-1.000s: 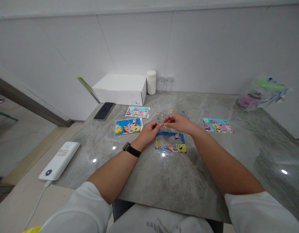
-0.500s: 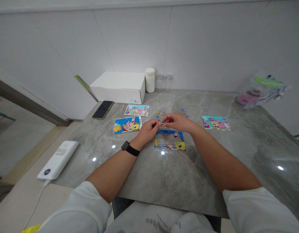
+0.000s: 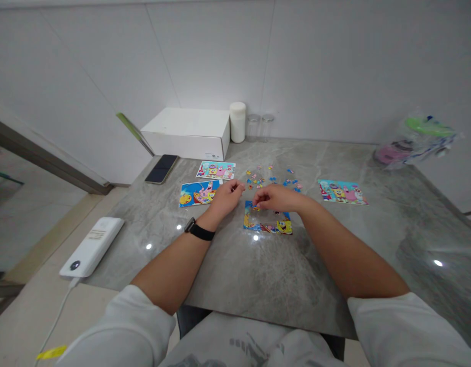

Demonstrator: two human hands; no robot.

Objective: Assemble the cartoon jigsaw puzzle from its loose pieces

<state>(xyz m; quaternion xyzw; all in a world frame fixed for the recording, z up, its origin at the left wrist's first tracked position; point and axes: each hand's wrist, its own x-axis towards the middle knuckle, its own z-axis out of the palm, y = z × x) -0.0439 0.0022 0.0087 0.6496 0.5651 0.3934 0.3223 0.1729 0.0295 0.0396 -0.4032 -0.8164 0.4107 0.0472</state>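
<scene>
A partly filled jigsaw puzzle (image 3: 264, 228) lies on the grey table, with a blue and yellow cartoon border and a bare middle. My right hand (image 3: 276, 198) is over its upper edge, fingers pinched on a small puzzle piece (image 3: 256, 208) at the upper left of the puzzle. My left hand (image 3: 227, 197) rests to the left of the puzzle, its fingers curled together; what they hold, if anything, is too small to make out. Loose puzzle pieces (image 3: 272, 180) are scattered just beyond my hands. A blue cartoon picture card (image 3: 197, 193) is partly covered by my left hand.
Cartoon cards lie at the back left (image 3: 216, 169) and right (image 3: 342, 192). A phone (image 3: 161, 169), white box (image 3: 185, 130), white bottle (image 3: 237, 122) and glass jars (image 3: 266, 127) stand farther back. A power bank (image 3: 94, 244) lies left; a plastic-wrapped item (image 3: 411, 145) sits right.
My hands have come apart. The left moved left and slightly up, away from the puzzle; the right came down over the puzzle's upper left with the piece. More loose pieces now show.
</scene>
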